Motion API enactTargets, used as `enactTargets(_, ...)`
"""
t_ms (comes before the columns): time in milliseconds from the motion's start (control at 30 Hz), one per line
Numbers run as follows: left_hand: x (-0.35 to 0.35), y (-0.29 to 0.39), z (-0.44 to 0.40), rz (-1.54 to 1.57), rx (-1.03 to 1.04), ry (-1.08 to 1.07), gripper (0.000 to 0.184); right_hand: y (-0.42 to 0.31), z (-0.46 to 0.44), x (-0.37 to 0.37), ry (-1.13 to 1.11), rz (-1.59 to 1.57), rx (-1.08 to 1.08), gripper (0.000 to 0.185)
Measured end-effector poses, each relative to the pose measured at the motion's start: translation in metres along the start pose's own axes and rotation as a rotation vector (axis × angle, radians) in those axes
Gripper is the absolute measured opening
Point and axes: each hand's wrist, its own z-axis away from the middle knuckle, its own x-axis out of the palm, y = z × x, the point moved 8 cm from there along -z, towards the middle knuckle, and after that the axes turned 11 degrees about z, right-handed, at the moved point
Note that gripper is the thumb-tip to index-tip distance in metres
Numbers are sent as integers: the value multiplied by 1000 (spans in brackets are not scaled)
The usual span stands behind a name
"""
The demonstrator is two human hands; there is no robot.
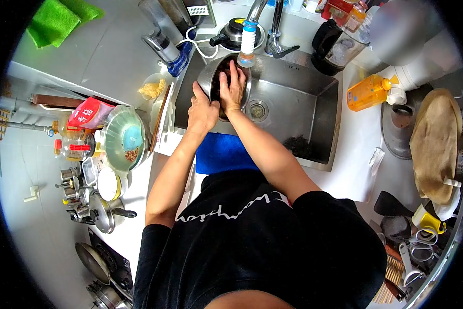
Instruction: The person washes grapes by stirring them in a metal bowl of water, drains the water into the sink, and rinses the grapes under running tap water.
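Note:
A steel bowl is tilted in the left part of the steel sink, below the faucet's blue and white nozzle. My left hand grips the near left side of the bowl, its fingers against the outer wall. Inside the bowl, my right hand has its fingers spread over dark contents that are too shaded to make out. No running water can be seen. A dark clump lies in the sink's near right corner.
Left of the sink stand a small bowl of yellow food and a green translucent bowl. A blue cloth lies at the front edge. To the right are an orange bottle and a glass jug.

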Motion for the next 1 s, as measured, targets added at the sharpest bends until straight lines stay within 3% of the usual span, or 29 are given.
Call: enactTargets(1000, -15, 17, 10, -61, 83, 64, 77, -16, -2, -1, 38, -97, -17, 48)
